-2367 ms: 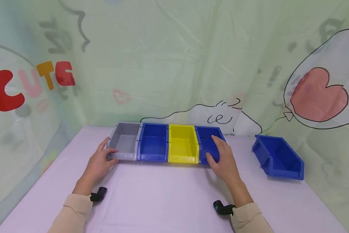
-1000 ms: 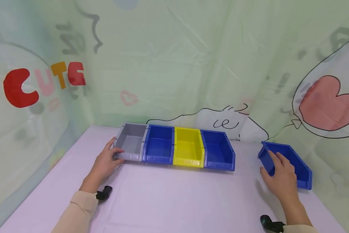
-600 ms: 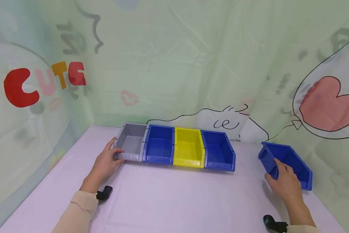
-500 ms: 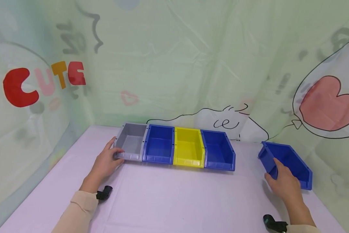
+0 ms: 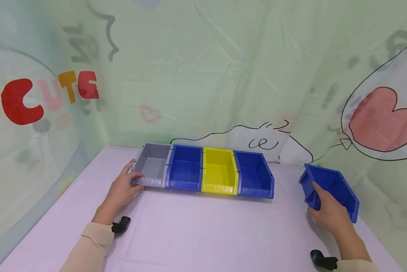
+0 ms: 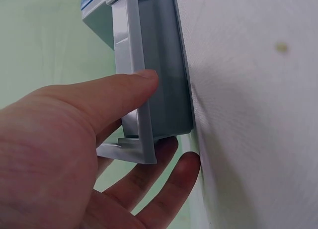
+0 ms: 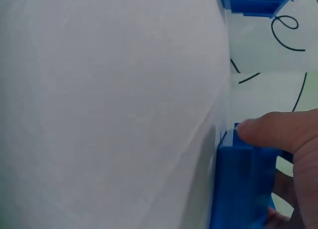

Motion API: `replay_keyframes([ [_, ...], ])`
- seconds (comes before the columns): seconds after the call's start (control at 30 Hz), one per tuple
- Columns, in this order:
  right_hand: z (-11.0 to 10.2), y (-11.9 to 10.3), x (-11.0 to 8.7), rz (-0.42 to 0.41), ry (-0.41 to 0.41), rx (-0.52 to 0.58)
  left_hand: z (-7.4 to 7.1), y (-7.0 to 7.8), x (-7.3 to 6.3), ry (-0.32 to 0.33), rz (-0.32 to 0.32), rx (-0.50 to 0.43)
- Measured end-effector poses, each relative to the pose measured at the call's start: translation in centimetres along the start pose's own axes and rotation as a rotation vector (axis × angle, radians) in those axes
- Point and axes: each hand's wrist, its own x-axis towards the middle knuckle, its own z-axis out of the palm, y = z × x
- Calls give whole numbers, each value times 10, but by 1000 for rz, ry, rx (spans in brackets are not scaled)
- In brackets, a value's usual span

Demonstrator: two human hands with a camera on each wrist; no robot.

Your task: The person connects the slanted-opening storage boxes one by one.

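Note:
My left hand [image 5: 122, 189] holds the front left corner of a grey plastic storage bin [image 5: 152, 166]. In the left wrist view the thumb lies over the front rim of the grey bin [image 6: 166, 65], with fingers beneath its corner. Out to the right, my right hand [image 5: 330, 213] grips a separate blue storage bin [image 5: 341, 187] by its left side wall near the front. The right wrist view has the thumb against the outside of this blue bin [image 7: 238, 189]; the other fingers are partly hidden behind it.
To the grey bin's right, side by side, stand a blue bin [image 5: 184, 168], a yellow bin [image 5: 219, 172] and another blue bin [image 5: 254, 173]. A gap of white tablecloth [image 5: 286, 185] separates that row from the loose blue bin. A printed curtain [image 5: 203, 75] hangs behind the table.
My right hand has left the row's right-hand blue bin and taken hold of the separate blue bin, which has just shifted slightly left. The left hand keeps its place on the grey bin.

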Motion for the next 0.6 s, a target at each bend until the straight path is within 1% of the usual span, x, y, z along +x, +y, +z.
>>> replay_keyframes([
  [0.1, -1, 0, 0, -11, 4, 11, 0, 0, 1, -2, 2, -1],
  [0.23, 3, -1, -1, -12, 28, 43, 2, -2, 1, -3, 13, -3],
  [0.37, 7, -4, -2, -13, 83, 84, 2, -4, 1, -1, 22, -6],
  [0.6, 10, -18, -3, -39, 171, 147, -1, -7, 1, 3, 38, -13],
])
